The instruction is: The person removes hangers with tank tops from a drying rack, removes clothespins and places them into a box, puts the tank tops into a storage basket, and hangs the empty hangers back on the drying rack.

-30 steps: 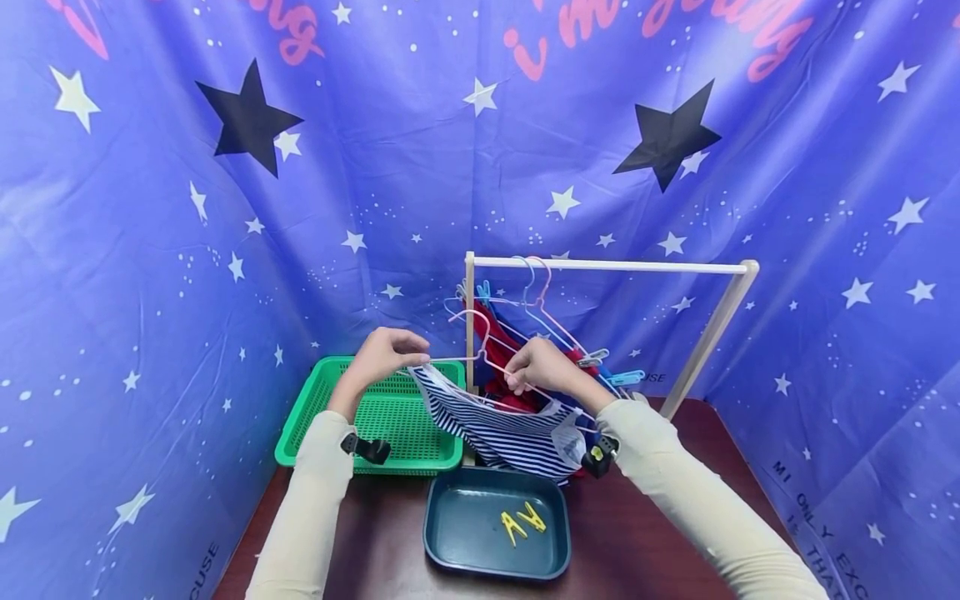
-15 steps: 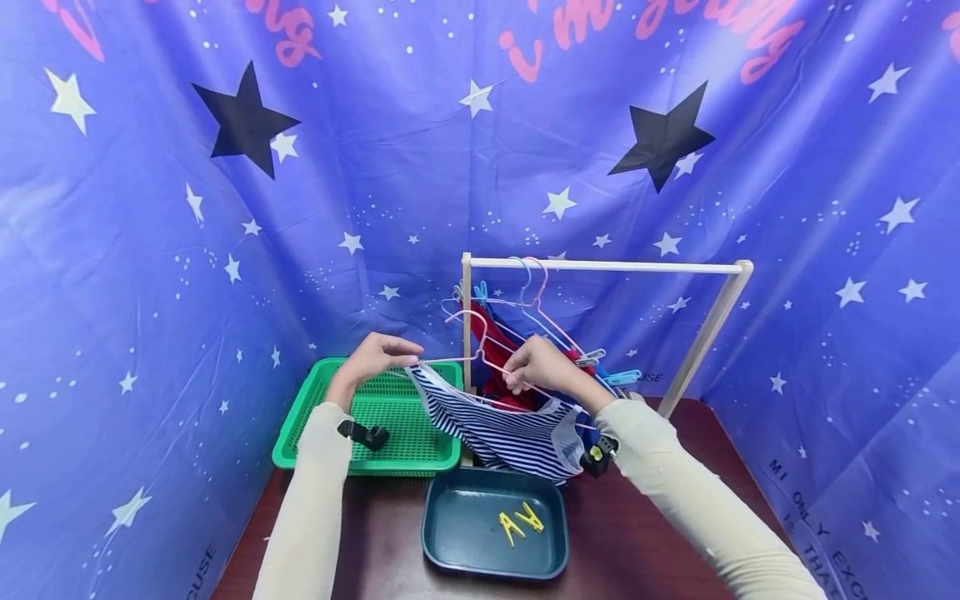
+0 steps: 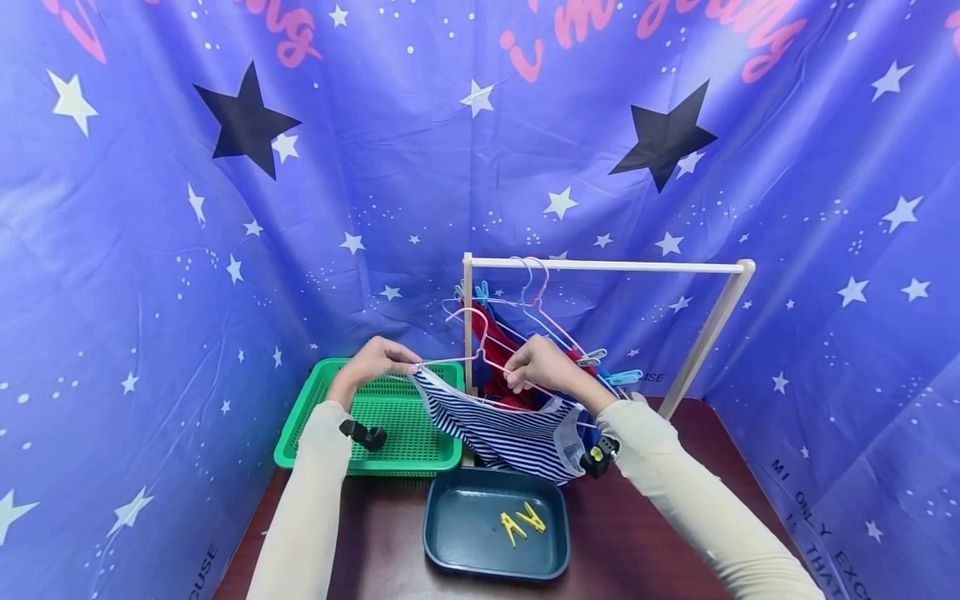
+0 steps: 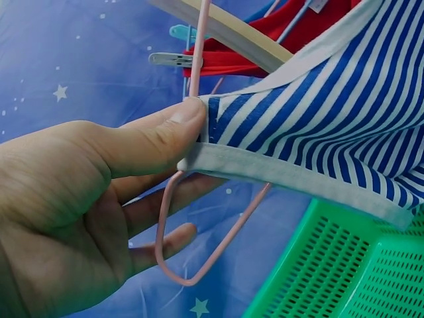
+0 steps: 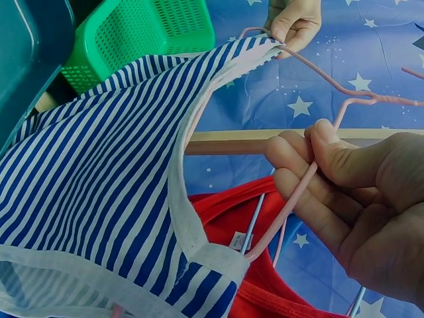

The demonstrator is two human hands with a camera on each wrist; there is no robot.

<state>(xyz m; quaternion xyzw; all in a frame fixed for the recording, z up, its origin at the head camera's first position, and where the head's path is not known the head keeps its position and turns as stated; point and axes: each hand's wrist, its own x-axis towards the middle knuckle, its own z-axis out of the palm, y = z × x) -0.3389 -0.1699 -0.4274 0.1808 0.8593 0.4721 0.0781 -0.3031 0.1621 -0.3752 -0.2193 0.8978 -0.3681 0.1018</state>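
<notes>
A blue-and-white striped sleeveless top (image 3: 502, 433) hangs tilted on a pink wire hanger (image 5: 281, 213). My left hand (image 3: 375, 362) pinches the top's left strap against the hanger between thumb and index finger. In the left wrist view the other fingers spread behind the hanger's rounded end. My right hand (image 3: 546, 365) pinches the hanger's right arm just below the hook, thumb against fingertips. The right strap (image 5: 205, 288) sits over the hanger's other end. The hook points up, apart from the rack bar.
Behind stands a wooden rack (image 3: 607, 265) bearing blue and pink hangers with a red garment (image 4: 278, 30) and clothespins (image 3: 624, 377). At left is a green basket (image 3: 292, 417). A dark tray (image 3: 495, 573) with yellow clothespins (image 3: 513, 528) stands in front, on the brown table (image 3: 637, 533).
My left hand has shifted slightly left and down along the hanger's end, its thumb now on the strap. My right hand keeps its hold on the hanger, nearly still.
</notes>
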